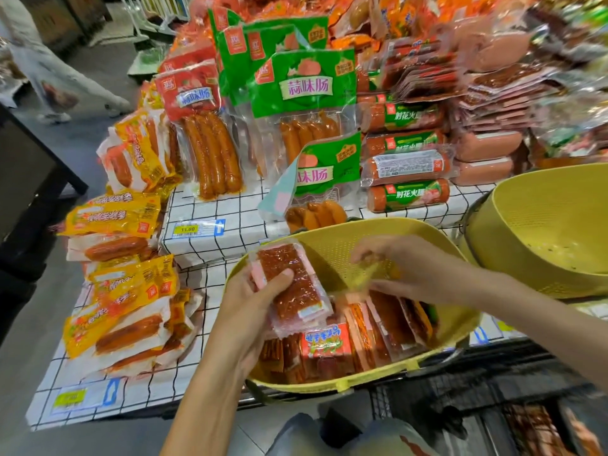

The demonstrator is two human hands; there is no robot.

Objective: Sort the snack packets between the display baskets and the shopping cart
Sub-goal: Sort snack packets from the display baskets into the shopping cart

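Head view looks forward and down, close over yellow basket.

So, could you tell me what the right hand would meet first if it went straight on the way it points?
Most likely the clear pink-edged packets of red snack gripped by the left hand; the right hand points at them, though depth is unclear.

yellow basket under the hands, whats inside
Clear flat packets of reddish-brown strips stand on edge in the yellow perforated plastic basket, plus one red-orange printed packet. A stack of clear packets in the left hand covers some; the bottom is hidden.
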